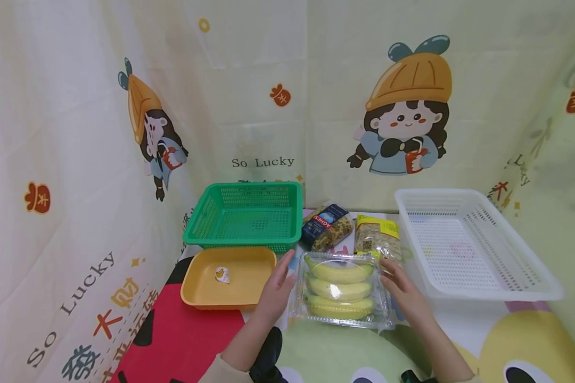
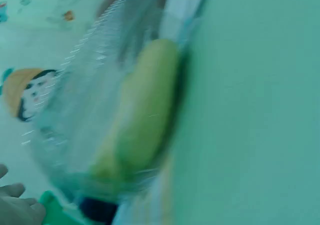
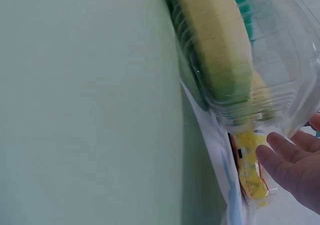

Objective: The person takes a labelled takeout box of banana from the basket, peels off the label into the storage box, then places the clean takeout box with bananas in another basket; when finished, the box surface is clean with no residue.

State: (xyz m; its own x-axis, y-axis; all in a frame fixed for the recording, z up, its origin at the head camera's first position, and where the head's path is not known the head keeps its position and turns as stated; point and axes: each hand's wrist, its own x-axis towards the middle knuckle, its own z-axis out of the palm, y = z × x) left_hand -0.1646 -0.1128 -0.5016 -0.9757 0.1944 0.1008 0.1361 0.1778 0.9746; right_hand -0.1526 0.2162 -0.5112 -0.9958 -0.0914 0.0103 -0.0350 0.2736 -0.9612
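A clear plastic clamshell box (image 1: 340,260) lies on the table in front of me with three yellow-green bananas (image 1: 340,291) inside. To its left, my left hand (image 1: 277,291) has its fingers extended beside the box's edge; in the left wrist view that hand (image 2: 20,205) shows at the lower left, apart from the box. My right hand (image 1: 406,293) is at the opposite side, fingers loosely spread near the upper right corner. The right wrist view shows the fingers (image 3: 282,147) close to the plastic rim; whether they touch it I cannot tell.
An orange-yellow tray (image 1: 201,290) with a small banana-print piece (image 1: 222,274) in it sits at left. Behind it stands a green basket (image 1: 249,242). Two food packets, one dark blue (image 1: 327,226) and one yellow-topped (image 1: 377,234), lie behind the box. A white basket (image 1: 489,292) stands at right.
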